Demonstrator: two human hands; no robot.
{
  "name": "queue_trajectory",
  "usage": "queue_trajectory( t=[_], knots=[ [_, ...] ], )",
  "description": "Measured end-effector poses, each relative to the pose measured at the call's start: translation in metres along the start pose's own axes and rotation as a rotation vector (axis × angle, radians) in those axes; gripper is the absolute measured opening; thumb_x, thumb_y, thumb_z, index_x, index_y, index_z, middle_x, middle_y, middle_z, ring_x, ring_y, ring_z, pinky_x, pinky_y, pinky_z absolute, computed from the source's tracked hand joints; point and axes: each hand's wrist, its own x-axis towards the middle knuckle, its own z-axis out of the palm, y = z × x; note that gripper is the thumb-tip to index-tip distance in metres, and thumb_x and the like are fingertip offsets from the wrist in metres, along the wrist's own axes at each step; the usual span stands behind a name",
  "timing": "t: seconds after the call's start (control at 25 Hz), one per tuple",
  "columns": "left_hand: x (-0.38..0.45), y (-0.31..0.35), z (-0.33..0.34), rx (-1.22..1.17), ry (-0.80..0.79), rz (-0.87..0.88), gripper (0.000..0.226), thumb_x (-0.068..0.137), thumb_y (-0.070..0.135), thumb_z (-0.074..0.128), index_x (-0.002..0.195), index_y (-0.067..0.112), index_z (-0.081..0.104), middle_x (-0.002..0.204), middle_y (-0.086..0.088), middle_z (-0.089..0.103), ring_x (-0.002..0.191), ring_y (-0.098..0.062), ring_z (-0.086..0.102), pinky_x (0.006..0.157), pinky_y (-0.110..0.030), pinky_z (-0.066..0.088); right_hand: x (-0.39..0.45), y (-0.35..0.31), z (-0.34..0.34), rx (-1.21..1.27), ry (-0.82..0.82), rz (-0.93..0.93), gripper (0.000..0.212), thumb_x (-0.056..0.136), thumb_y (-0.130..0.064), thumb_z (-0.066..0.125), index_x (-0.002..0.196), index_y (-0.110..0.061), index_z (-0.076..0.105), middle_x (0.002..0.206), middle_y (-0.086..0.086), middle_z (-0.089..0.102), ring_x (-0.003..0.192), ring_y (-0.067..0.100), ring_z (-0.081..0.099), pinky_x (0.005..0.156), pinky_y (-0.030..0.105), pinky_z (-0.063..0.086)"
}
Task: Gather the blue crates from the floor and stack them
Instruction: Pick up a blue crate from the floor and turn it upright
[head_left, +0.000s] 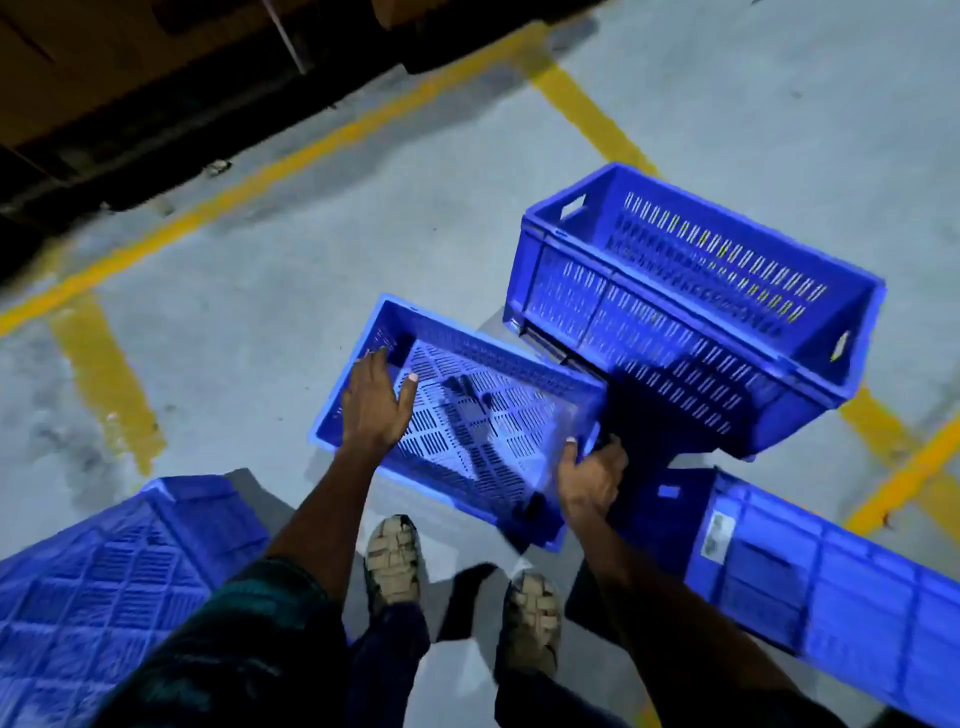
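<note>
I hold a shallow blue perforated crate in front of me, above the floor. My left hand grips its left rim, fingers over the edge. My right hand grips its right end wall. Just beyond it, to the right, a taller blue crate stands open side up, seemingly on top of another crate. A blue crate lies on its side at the lower right. Another blue crate lies upside down at the lower left, its ribbed bottom facing me.
Grey concrete floor with yellow painted lines. Dark shelving or pallets with cardboard boxes run along the top left. My two feet in sandals stand between the crates.
</note>
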Motion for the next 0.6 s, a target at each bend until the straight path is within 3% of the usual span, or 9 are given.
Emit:
queue_trajectory(
  t=[0.16, 0.32, 0.4, 0.48, 0.6],
  knots=[
    [0.048, -0.059, 0.053, 0.131, -0.025, -0.127, 0.079, 0.091, 0.054, 0.045, 0.146, 0.000, 0.032, 0.147, -0.026, 0.038, 0.139, -0.044, 0.033, 0.104, -0.063, 0.037, 0.040, 0.034, 0.050, -0.022, -0.086, 0.339, 0.077, 0.088, -0.043, 0.061, 0.143, 0.003, 0.032, 0.142, 0.026, 0.040, 0.128, 0.045, 0.046, 0.101, 0.053, 0.039],
    [0.083, -0.100, 0.079, 0.174, -0.018, -0.314, 0.091, 0.088, 0.047, 0.063, 0.151, -0.002, 0.021, 0.157, -0.026, 0.024, 0.147, -0.044, 0.019, 0.110, -0.063, 0.027, 0.058, 0.059, 0.093, 0.034, -0.177, 0.497, 0.064, 0.089, -0.041, 0.060, 0.130, 0.005, 0.041, 0.134, 0.030, 0.052, 0.123, 0.044, 0.053, 0.099, 0.046, 0.044],
    [0.099, -0.114, 0.082, 0.104, -0.048, -0.417, 0.094, 0.085, 0.050, 0.067, 0.151, 0.001, 0.022, 0.154, -0.024, 0.033, 0.143, -0.043, 0.030, 0.109, -0.060, 0.028, 0.066, 0.065, 0.104, 0.039, -0.150, 0.525, 0.058, 0.091, -0.035, 0.060, 0.128, 0.005, 0.041, 0.133, 0.032, 0.053, 0.122, 0.045, 0.054, 0.098, 0.046, 0.043],
    [0.114, -0.121, 0.084, 0.001, -0.088, -0.491, 0.084, 0.083, 0.052, 0.069, 0.143, 0.004, 0.034, 0.141, -0.024, 0.047, 0.131, -0.044, 0.046, 0.106, -0.056, 0.033, 0.072, 0.066, 0.106, 0.051, -0.144, 0.563, 0.050, 0.095, -0.031, 0.057, 0.127, 0.005, 0.044, 0.131, 0.033, 0.054, 0.121, 0.046, 0.054, 0.097, 0.045, 0.043],
    [0.124, -0.129, 0.080, -0.138, -0.086, -0.573, 0.074, 0.079, 0.050, 0.073, 0.131, 0.004, 0.047, 0.132, -0.024, 0.055, 0.123, -0.043, 0.053, 0.103, -0.050, 0.040, 0.071, 0.073, 0.102, 0.065, -0.182, 0.607, 0.045, 0.097, -0.030, 0.053, 0.126, 0.005, 0.051, 0.127, 0.031, 0.058, 0.117, 0.045, 0.057, 0.093, 0.044, 0.045]
  ],
)
